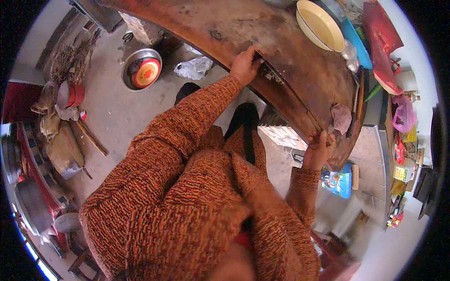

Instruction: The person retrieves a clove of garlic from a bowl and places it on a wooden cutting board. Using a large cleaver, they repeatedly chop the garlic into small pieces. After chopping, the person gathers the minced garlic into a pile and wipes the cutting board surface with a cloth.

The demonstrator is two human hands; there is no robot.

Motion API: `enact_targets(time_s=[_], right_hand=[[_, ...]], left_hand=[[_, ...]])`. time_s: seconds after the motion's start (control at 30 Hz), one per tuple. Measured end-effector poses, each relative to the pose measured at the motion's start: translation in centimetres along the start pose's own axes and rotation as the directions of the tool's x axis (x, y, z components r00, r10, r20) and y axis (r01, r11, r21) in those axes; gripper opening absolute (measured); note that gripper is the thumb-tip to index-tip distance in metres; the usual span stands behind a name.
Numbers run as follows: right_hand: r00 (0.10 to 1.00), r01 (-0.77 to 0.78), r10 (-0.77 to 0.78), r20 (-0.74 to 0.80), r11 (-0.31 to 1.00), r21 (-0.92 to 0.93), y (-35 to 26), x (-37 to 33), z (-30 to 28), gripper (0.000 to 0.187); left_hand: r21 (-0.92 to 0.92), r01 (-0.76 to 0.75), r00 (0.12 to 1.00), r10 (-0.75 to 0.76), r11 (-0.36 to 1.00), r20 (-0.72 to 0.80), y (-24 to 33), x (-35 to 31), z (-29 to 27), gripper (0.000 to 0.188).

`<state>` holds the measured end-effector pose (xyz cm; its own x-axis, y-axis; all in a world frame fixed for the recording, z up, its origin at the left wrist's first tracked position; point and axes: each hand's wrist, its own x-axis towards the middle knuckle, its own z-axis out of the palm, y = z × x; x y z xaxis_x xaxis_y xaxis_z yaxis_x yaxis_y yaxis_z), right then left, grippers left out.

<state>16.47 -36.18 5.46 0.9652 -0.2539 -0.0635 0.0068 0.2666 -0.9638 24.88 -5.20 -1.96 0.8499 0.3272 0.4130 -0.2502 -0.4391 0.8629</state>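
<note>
My left hand (244, 68) is closed over the far-left end of a brown wooden board (286, 105) at the front edge of the worn wooden table (276, 30). A narrow dark slit runs behind this board, with pale crumbs or scraps (274, 75) near its left end. Whether the board is loose or a drawer front, I cannot tell. My right hand (319, 147) has its fingers bent around the board's other end. Close by on the tabletop lies a crumpled pinkish cloth (341, 118).
A cream enamel basin (320, 25) stands on the table, beside a blue tray (357, 44). On the floor are a metal basin (125, 70) with a red-rimmed dish, a clear plastic bag (193, 68) and a blue bag (338, 181). Bottles and packets line a right-hand ledge.
</note>
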Motion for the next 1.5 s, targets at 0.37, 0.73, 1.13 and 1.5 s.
enact_targets(time_s=[0.37, 0.73, 1.13, 1.5], right_hand=[[1.000, -0.006, 0.005, 0.027, 1.000, 0.022, -0.2, -2.6, 0.8, 0.033], [0.999, 0.021, -0.019, -0.043, 0.999, 0.050, 0.5, 1.2, 0.7, 0.022], [0.991, -0.075, 0.072, 0.112, 0.997, 0.022, -0.4, 8.1, -0.7, 0.023], [0.992, -0.101, 0.095, 0.078, 0.992, 0.072, 0.1, 2.7, -1.4, 0.023]], left_hand=[[-0.054, -0.046, 0.999, 0.045, 0.997, -0.027, 0.5, 0.1, -0.1, 0.028], [-0.010, -0.061, 0.997, 0.060, 0.998, -0.057, 0.3, 0.3, 0.3, 0.028], [0.037, -0.120, 0.990, 0.122, 0.992, -0.072, 0.6, 0.3, 0.5, 0.025], [-0.013, -0.042, 0.998, 0.041, 0.999, -0.049, 1.1, 0.2, 0.5, 0.026]])
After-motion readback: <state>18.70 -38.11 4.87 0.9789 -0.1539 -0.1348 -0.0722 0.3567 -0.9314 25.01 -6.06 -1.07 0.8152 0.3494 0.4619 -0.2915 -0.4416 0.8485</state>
